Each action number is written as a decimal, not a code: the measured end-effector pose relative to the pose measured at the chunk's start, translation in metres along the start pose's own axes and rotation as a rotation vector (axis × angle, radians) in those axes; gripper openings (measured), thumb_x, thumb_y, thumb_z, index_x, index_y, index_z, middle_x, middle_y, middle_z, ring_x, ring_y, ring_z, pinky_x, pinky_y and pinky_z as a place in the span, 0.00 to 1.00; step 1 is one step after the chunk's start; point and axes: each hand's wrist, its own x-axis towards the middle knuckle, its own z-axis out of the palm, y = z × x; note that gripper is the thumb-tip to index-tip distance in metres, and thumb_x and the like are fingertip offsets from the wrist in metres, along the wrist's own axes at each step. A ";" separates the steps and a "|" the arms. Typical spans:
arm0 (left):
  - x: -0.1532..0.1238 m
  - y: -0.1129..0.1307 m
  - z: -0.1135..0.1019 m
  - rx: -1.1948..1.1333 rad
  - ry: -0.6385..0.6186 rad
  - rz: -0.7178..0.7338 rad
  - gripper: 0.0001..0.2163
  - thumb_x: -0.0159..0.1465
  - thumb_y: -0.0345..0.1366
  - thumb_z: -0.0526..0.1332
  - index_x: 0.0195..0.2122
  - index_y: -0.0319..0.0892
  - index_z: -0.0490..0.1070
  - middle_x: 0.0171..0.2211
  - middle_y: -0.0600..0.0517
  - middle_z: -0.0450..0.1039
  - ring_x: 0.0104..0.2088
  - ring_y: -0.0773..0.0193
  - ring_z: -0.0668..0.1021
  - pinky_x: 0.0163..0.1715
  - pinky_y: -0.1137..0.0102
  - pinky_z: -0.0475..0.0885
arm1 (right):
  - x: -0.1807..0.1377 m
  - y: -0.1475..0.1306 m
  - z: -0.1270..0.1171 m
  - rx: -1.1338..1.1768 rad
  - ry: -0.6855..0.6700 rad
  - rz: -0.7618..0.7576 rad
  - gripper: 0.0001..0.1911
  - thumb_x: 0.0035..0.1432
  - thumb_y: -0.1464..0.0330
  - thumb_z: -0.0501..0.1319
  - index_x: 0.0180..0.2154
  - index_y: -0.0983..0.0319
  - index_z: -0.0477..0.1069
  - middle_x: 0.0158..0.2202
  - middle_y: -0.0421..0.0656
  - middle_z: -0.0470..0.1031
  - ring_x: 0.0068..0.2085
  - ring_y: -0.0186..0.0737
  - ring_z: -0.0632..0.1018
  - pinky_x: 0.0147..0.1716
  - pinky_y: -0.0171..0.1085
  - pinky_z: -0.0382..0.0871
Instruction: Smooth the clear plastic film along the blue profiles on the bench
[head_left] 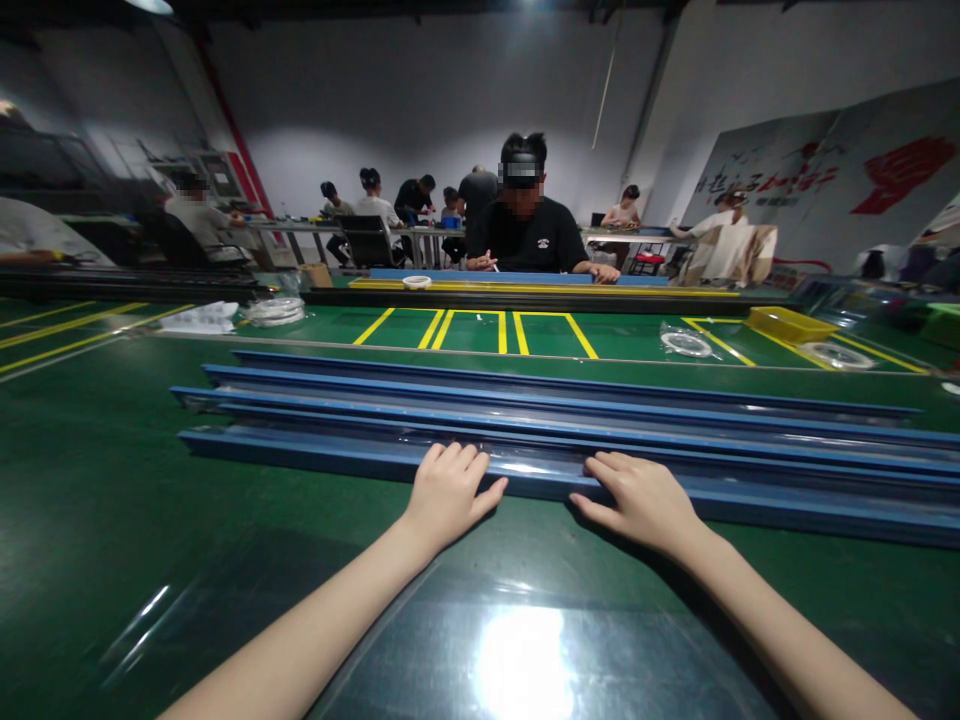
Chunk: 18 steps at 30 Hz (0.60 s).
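Several long blue rails point(315, 425) lie side by side across the green table point(97, 500), running left to right. My left hand point(447, 492) rests on the nearest rail near its middle, fingers curled over its top edge and thumb out to the right. A short way to the right, my right hand point(639, 497) lies on the same rail, its fingers also bent over the edge. Both hands press on the rail rather than lifting it.
A person in a black shirt point(529, 238) works at the far side behind a blue and yellow strip point(517, 282). White tape rolls point(685, 344), a yellow tray point(792, 324) and white bags point(201, 318) lie on the far table. More people sit at tables behind.
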 end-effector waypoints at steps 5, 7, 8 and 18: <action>0.000 0.000 0.000 0.004 0.000 -0.001 0.14 0.60 0.43 0.50 0.25 0.41 0.66 0.24 0.51 0.69 0.28 0.62 0.69 0.28 0.67 0.57 | 0.000 0.000 0.000 0.005 0.014 -0.002 0.16 0.54 0.56 0.49 0.30 0.61 0.66 0.28 0.42 0.71 0.30 0.38 0.71 0.27 0.34 0.57; 0.000 0.000 0.000 0.001 0.002 -0.001 0.14 0.60 0.43 0.50 0.25 0.41 0.66 0.25 0.50 0.69 0.28 0.62 0.69 0.28 0.67 0.57 | -0.001 0.000 0.000 0.003 0.015 -0.002 0.16 0.54 0.56 0.49 0.30 0.61 0.66 0.28 0.43 0.71 0.30 0.38 0.71 0.27 0.34 0.57; 0.000 0.000 0.000 0.000 0.005 0.000 0.14 0.60 0.43 0.50 0.25 0.41 0.66 0.24 0.50 0.69 0.28 0.63 0.69 0.28 0.67 0.57 | -0.001 0.000 0.000 0.003 0.015 -0.004 0.16 0.54 0.56 0.49 0.30 0.61 0.66 0.28 0.43 0.71 0.30 0.38 0.71 0.27 0.34 0.57; 0.000 0.000 0.000 0.010 0.002 0.000 0.14 0.60 0.43 0.50 0.25 0.40 0.66 0.24 0.51 0.68 0.28 0.62 0.69 0.28 0.67 0.57 | 0.000 0.000 0.000 -0.005 0.012 -0.004 0.16 0.54 0.56 0.49 0.30 0.61 0.66 0.29 0.43 0.71 0.31 0.38 0.72 0.27 0.33 0.56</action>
